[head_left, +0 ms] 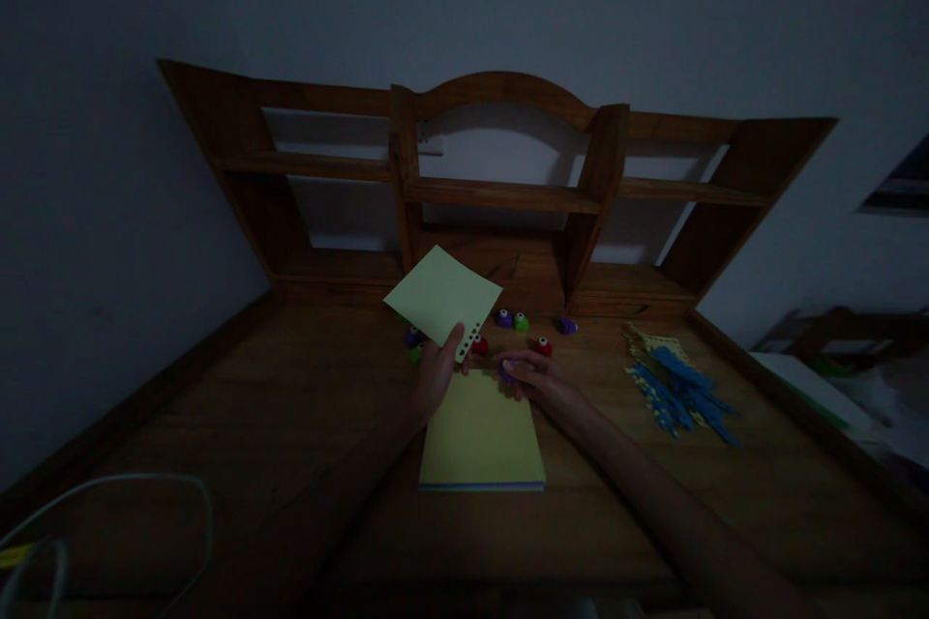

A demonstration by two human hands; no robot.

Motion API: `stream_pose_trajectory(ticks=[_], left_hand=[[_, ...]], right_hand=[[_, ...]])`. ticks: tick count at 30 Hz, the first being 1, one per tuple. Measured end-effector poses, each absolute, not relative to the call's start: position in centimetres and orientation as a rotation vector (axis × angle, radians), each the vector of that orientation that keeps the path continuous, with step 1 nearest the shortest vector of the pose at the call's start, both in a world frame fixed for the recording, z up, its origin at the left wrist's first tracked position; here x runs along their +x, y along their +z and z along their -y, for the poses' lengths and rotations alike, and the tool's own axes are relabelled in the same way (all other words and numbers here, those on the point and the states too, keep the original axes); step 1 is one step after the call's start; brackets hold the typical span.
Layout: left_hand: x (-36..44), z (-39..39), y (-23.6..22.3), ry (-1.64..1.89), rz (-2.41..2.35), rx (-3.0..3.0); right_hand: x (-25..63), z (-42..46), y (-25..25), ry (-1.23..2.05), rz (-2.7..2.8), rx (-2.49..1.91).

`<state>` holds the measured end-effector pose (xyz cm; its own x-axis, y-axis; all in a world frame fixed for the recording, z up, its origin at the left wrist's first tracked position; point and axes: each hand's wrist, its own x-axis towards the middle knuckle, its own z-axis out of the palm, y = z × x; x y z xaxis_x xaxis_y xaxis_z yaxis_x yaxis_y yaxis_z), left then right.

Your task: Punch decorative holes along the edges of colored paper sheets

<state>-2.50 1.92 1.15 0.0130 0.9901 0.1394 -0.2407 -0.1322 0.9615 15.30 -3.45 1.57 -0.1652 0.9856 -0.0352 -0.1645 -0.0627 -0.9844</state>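
Note:
My left hand (437, 369) pinches a pale yellow sheet of paper (441, 292) by its near corner, thumb on top. Small dark punched shapes run in a row along the sheet's lower right edge. Close by on the right, my right hand (535, 375) has its fingers closed around a small purple craft punch (508, 370), partly covered by the fingers. Beneath both hands lies a stack of yellow paper (483, 435), with a bluish layer showing at its front edge. Beyond the hands sit a red punch (544, 346), a green punch (521, 321) and several others, some partly hidden by the raised sheet.
A wooden shelf unit (500, 196) stands along the back of the wooden desk (305, 406). On the right lies a pile of blue and yellow cut paper strips (678, 382). A white cable (207, 503) loops at the front left. Another purple punch (567, 325) rests farther back.

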Motion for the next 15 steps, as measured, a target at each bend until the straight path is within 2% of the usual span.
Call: stream_pose_trajectory(ticks=[15], left_hand=[[-2.63, -1.90, 1.20, 1.390, -0.966, 1.121]], right_hand=[[15.21, 3.08, 0.97, 1.401, 1.176, -1.031]])
